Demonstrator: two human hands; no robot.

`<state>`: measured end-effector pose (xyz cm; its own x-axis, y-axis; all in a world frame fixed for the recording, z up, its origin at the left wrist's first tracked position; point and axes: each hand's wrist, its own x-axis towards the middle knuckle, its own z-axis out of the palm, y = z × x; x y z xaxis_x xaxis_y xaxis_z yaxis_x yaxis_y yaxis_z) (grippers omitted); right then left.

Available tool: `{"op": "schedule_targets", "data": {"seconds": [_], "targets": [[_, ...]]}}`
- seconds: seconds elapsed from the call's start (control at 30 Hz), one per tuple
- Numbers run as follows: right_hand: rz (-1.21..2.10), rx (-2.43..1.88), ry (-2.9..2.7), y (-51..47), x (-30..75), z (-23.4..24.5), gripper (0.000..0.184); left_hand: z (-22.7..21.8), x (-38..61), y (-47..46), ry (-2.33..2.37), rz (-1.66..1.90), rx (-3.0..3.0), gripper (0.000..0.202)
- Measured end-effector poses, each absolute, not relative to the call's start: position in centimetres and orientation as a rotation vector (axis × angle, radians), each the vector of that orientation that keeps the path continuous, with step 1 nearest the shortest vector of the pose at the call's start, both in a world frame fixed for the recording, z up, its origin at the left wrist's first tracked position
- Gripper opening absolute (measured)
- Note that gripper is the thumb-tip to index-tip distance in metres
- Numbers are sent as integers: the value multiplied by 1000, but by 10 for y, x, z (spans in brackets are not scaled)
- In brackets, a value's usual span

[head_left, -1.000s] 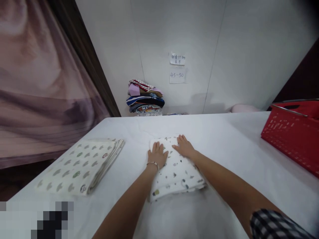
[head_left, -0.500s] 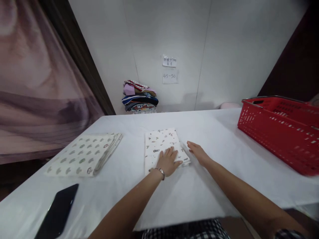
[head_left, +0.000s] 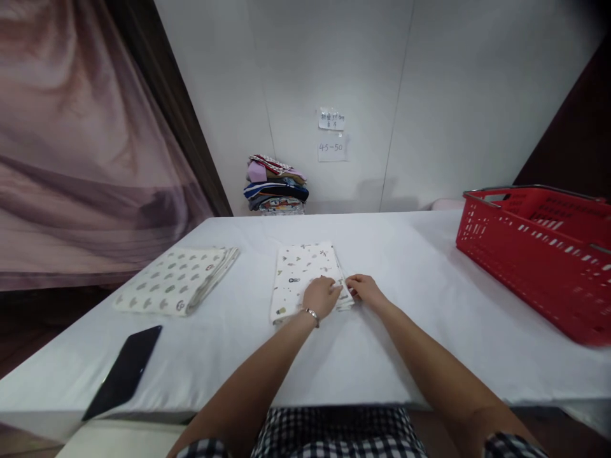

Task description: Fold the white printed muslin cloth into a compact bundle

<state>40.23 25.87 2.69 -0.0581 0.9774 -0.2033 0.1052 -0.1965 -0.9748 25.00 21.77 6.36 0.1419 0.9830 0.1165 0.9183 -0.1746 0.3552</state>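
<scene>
A folded white cloth (head_left: 298,267) with small grey and brown prints lies in the middle of the table. My left hand (head_left: 321,296), a bracelet at its wrist, rests on the right part of this cloth with its fingers bent in, seeming to pinch the fabric. At the cloth's right edge, my right hand (head_left: 365,290) has thumb and fingers closed on the layered border. The fingertips of both hands are partly hidden. A second folded cloth (head_left: 167,280), cream with grey mushroom-like prints, lies to the left, apart from both hands.
A black phone (head_left: 125,372) lies near the table's front left edge. A red plastic basket (head_left: 534,261) stands at the right. Behind the white table (head_left: 405,254), a stack of folded fabrics (head_left: 275,187) stands against the wall, left of two paper signs (head_left: 331,147). A pink curtain (head_left: 81,159) hangs at left.
My right hand has moved left and closed on the cloth's right edge. My left hand has gone from lying flat to bent fingers. The view has shifted slightly.
</scene>
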Motion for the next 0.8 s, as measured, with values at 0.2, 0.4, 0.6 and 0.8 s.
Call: {"op": "schedule_targets", "data": {"seconds": [0.2, 0.4, 0.6, 0.8], "targets": [[1362, -1390, -1320, 278, 398, 13, 14, 74, 268, 259, 2044, 273, 1852, 37], [1390, -1220, -1300, 279, 399, -7, 19, 67, 275, 274, 2089, 209, 1762, 30], [1342, -1188, -1329, 284, 396, -14, 27, 60, 266, 275, 2055, 292, 1753, 22], [1362, -1193, -1328, 285, 395, -10, 23, 60, 261, 276, 2003, 376, 1780, 24]]}}
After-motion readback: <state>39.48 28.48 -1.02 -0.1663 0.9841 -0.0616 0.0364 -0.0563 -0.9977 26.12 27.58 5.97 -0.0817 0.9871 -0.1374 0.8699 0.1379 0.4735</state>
